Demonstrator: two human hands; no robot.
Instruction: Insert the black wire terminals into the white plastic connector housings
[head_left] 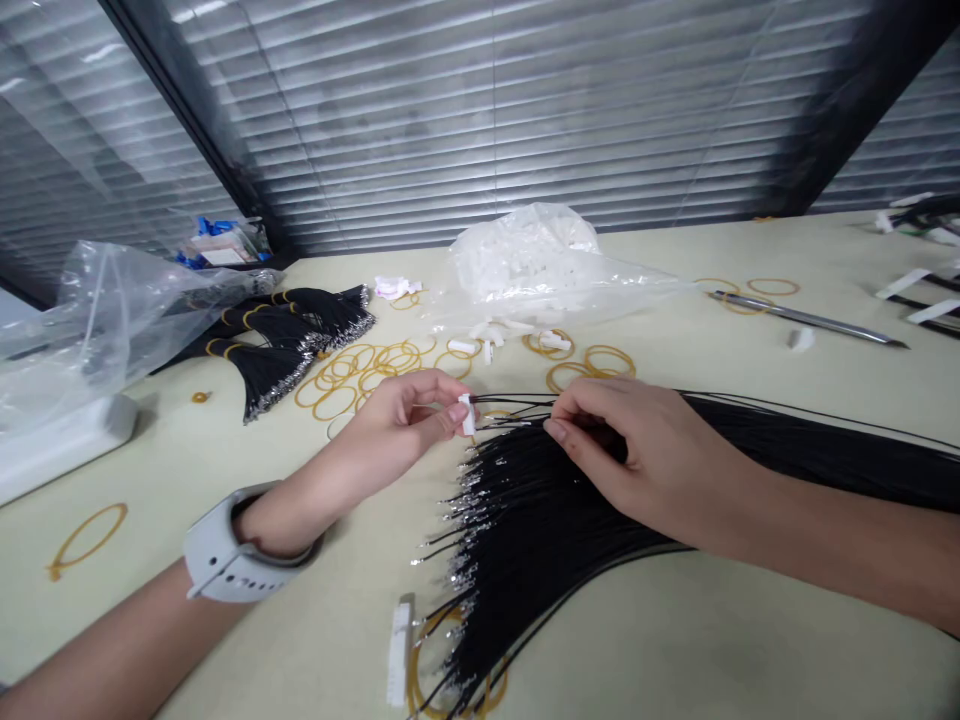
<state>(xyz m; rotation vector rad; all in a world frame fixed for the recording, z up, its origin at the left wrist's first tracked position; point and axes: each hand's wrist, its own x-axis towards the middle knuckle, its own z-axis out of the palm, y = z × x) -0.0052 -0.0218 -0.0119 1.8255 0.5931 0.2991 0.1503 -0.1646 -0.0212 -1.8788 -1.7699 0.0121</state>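
Left hand (pixel 390 425) is pinching a small white connector (pixel 466 413) between thumb and fingertips, holding it just above the table (pixel 675 640). Right hand (pixel 637 450) is facing it, thumb and forefinger gripping a thin black wire (pixel 510 422) whose metal tip is pointing at the connector and is almost touching it; a few more wires are already running into the connector's right side. Under the right hand a thick sheaf (pixel 540 520) of black wires is lying across the table, its silver tips fanning out toward the left hand. A grey watch (pixel 225 550) is sitting on the left wrist. A white strip (pixel 399 655) is lying at the near edge beside the sheaf. Behind the hands, yellow rubber bands (pixel 375 360) are lying scattered, with tied wire bundles (pixel 277 340) to their left. Farther back a clear bag (pixel 540 265) of white parts is sagging open, and tweezers (pixel 806 318) are lying well off to the right.
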